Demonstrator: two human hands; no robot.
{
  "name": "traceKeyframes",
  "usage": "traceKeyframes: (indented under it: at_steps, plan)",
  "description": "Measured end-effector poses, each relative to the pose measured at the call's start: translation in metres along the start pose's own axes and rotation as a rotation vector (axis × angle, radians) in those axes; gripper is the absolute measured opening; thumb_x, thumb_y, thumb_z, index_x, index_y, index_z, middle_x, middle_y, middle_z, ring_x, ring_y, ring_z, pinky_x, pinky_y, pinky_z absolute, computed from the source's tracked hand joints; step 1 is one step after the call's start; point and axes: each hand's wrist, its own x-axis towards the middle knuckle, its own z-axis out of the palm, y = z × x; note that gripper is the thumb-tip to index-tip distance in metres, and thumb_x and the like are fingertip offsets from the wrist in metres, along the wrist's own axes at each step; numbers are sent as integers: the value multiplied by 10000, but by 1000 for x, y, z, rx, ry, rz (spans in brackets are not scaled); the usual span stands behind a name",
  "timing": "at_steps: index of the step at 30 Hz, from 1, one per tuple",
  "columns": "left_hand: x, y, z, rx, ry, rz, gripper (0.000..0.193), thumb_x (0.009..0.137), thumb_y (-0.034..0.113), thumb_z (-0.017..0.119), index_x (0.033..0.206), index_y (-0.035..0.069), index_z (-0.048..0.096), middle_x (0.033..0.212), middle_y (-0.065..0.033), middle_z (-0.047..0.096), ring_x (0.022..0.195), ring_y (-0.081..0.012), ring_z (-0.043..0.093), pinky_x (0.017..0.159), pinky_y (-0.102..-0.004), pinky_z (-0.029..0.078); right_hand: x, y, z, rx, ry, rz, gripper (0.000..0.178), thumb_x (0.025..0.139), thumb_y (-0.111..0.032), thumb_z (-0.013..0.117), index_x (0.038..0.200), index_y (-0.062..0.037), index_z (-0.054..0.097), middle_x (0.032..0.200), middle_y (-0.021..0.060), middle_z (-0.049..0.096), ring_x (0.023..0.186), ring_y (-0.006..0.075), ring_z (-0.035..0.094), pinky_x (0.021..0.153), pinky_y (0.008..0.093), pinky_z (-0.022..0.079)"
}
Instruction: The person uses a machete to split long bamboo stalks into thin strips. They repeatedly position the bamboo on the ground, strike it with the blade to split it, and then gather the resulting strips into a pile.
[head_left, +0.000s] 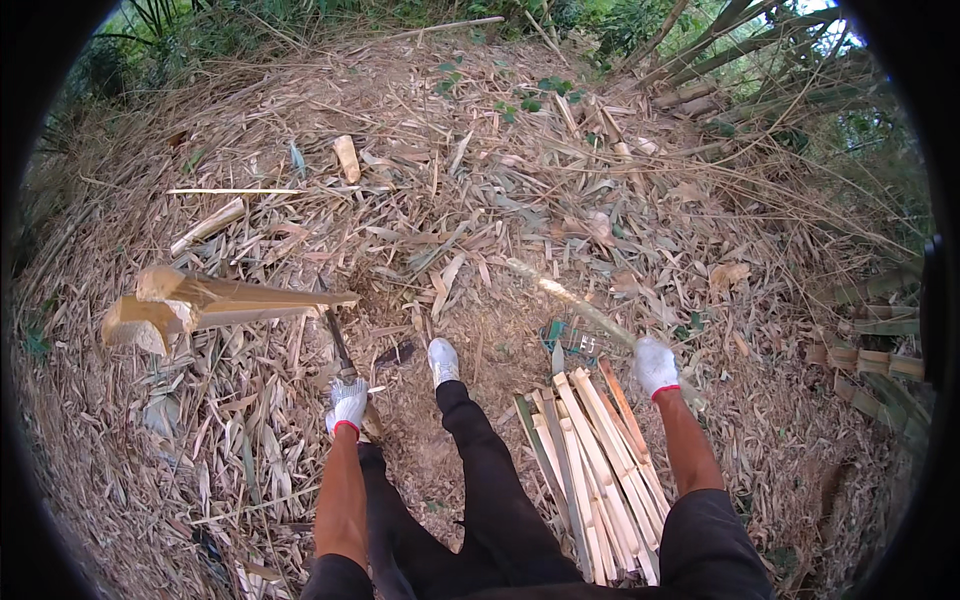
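Observation:
My left hand, in a white glove with a red cuff, is closed around a long dark tool with a brownish lower end. Its upper end meets split bamboo pieces, which spread toward the left with pale cut faces; whether they rest on the ground or hang above it, I cannot tell. Gloved the same way, my right hand grips a slender, pale greenish stick that slants up to the left. Below that hand lies a stack of split bamboo strips, close to my right leg.
Dry bamboo leaves and husks litter the sloping ground. A cut bamboo piece and a split length lie ahead at left. Green netting sits above the strips. Bamboo stalks edge the right side.

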Motion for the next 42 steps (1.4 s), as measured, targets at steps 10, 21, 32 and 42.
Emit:
traceKeyframes:
  at_steps: [10,21,32,42]
  plan:
    - [-18,41,6,-192,-151,-200,230,955,254,497,1028,80,630,886,-162,656,862,-343,631,791,-470,470,87,-147,-22,372,-249,-179,348,794,-319,638,963,-17,675,978,235,659,961,372,641,855,444,506]
    - [-17,46,12,518,-266,326,244,934,279,490,1006,96,635,975,-181,677,902,-393,632,774,-511,493,11,-376,-318,1914,256,-796,597,882,-239,570,1413,-5,429,1409,156,505,1299,284,499,1095,446,357]
    - [-35,119,-119,-715,157,-418,548,855,311,590,1321,36,503,1289,-216,539,1205,-356,521,1030,-456,414,-27,-426,-415,1154,672,-859,144,850,-142,679,897,-8,653,862,147,669,752,288,644,683,400,504]
    - [-53,367,-352,-386,177,693,470,711,52,738,1145,36,558,1047,-169,598,1000,-341,600,873,-436,483,-54,-397,-405,1295,592,-633,114,854,-108,631,801,-13,596,698,127,586,626,267,585,584,387,441]
